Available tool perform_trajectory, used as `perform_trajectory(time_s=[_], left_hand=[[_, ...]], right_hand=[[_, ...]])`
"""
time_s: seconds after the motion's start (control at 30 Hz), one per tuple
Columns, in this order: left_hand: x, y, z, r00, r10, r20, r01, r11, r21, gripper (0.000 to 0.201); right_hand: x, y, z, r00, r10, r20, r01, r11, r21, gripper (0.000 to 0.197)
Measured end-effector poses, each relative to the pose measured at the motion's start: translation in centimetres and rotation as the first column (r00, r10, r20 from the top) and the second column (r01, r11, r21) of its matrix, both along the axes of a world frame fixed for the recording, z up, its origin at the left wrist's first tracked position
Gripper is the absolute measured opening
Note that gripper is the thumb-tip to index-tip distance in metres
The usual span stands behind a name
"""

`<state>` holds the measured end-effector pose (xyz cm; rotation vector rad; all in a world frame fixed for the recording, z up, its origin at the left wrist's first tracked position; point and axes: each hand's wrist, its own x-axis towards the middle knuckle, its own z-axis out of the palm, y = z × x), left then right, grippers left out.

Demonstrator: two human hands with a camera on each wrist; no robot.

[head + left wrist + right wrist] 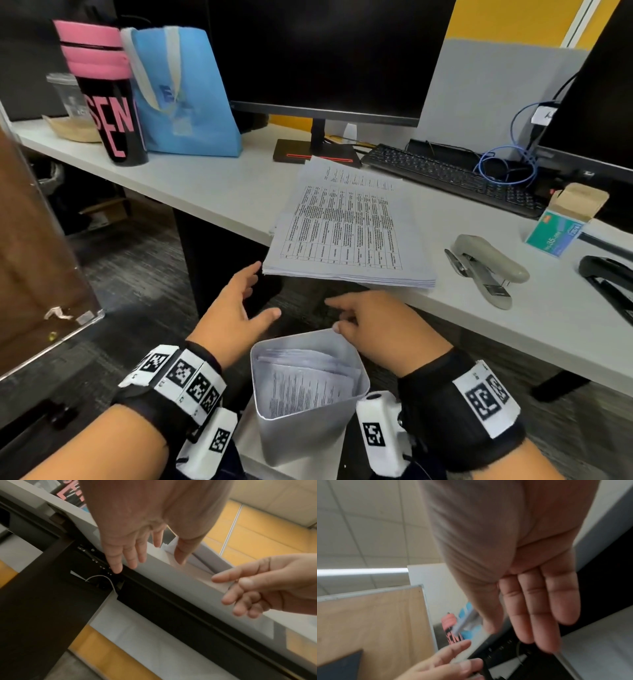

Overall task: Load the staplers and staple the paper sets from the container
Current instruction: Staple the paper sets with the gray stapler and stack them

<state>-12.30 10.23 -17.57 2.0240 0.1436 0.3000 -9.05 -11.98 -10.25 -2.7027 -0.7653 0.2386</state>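
Observation:
A thick stack of printed paper (349, 233) lies on the grey desk (212, 185), its near corner over the edge. A white container (308, 435) with folded paper sets sits low between my wrists. My left hand (260, 291) hovers with spread fingers just below the stack's near-left corner and holds nothing; the left wrist view shows its fingers (130, 559) straight. My right hand (334, 313) is relaxed above the container's far rim, empty, its fingers (539, 615) straight. A grey stapler (486, 267), a black stapler (609, 284) and a teal staple box (555, 233) lie on the right.
A keyboard (445, 178) and monitor stand (315, 154) lie behind the stack. A blue bag (185, 99) and a black-and-pink tumbler (109, 113) stand at the back left. A wooden panel (34, 257) rises on the left, and blue cable (507, 164) loops at the back right.

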Motion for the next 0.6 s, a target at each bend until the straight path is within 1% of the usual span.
perform_trajectory(time_s=[0.07, 0.13, 0.17, 0.2, 0.27, 0.3, 0.37, 0.4, 0.43, 0.47, 0.5, 0.53, 0.57, 0.6], left_hand=[[0.2, -0.3, 0.6, 0.995, 0.032, 0.091, -0.026, 0.998, -0.059, 0.066], [0.2, -0.5, 1.3, 0.979, 0.081, 0.186, -0.058, 0.990, -0.126, 0.055], [0.2, -0.6, 1.8, 0.967, 0.117, 0.227, -0.080, 0.983, -0.167, 0.051], [0.2, -0.6, 2.2, 0.952, 0.157, 0.262, -0.100, 0.971, -0.217, 0.047], [-0.1, -0.9, 3.6, 0.932, 0.215, 0.290, -0.120, 0.942, -0.312, 0.036], [-0.2, -1.0, 4.2, 0.931, 0.225, 0.286, -0.123, 0.934, -0.335, 0.030], [-0.2, -1.3, 5.1, 0.935, 0.208, 0.288, -0.107, 0.938, -0.331, 0.022], [-0.2, -1.5, 5.3, 0.935, 0.191, 0.297, -0.100, 0.950, -0.297, 0.018], [-0.3, -1.7, 5.5, 0.937, 0.172, 0.304, -0.102, 0.967, -0.232, 0.016], [-0.4, -1.8, 5.6, 0.935, 0.151, 0.320, -0.120, 0.986, -0.115, 0.018], [-0.5, -2.0, 5.7, 0.930, 0.116, 0.348, -0.146, 0.987, 0.060, 0.025], [-0.5, -2.3, 5.8, 0.925, 0.054, 0.375, -0.154, 0.958, 0.243, 0.034], [-0.6, -2.5, 5.9, 0.923, -0.012, 0.386, -0.148, 0.913, 0.381, 0.043], [-0.5, -2.7, 6.0, 0.920, -0.069, 0.385, -0.125, 0.881, 0.457, 0.048]], right_hand=[[-0.5, 0.2, 1.2, 1.000, 0.017, -0.022, -0.015, 0.996, 0.088, 0.037], [-1.1, 0.3, 2.6, 0.996, 0.020, -0.082, -0.001, 0.975, 0.222, 0.029], [-1.5, 0.2, 3.3, 0.994, 0.017, -0.110, 0.018, 0.949, 0.316, 0.025], [-1.8, 0.1, 4.1, 0.995, 0.000, -0.102, 0.042, 0.910, 0.413, 0.023], [-1.8, -0.6, 5.5, 0.993, -0.116, 0.029, 0.081, 0.831, 0.550, 0.024], [-1.6, -1.1, 6.0, 0.976, -0.189, 0.110, 0.093, 0.813, 0.574, 0.026], [-0.9, -2.2, 6.4, 0.922, -0.304, 0.241, 0.135, 0.834, 0.535, 0.031], [-0.4, -3.0, 6.4, 0.887, -0.355, 0.295, 0.177, 0.853, 0.491, 0.032], [0.1, -4.0, 6.3, 0.847, -0.405, 0.345, 0.230, 0.863, 0.450, 0.032], [0.7, -5.0, 6.3, 0.801, -0.458, 0.386, 0.293, 0.862, 0.414, 0.033], [1.2, -6.2, 6.3, 0.752, -0.514, 0.412, 0.366, 0.846, 0.387, 0.034], [1.6, -7.3, 6.5, 0.707, -0.570, 0.418, 0.447, 0.819, 0.361, 0.035], [2.0, -8.4, 6.5, 0.678, -0.620, 0.396, 0.524, 0.785, 0.331, 0.038], [2.3, -9.4, 6.6, 0.661, -0.659, 0.358, 0.591, 0.752, 0.292, 0.042]])
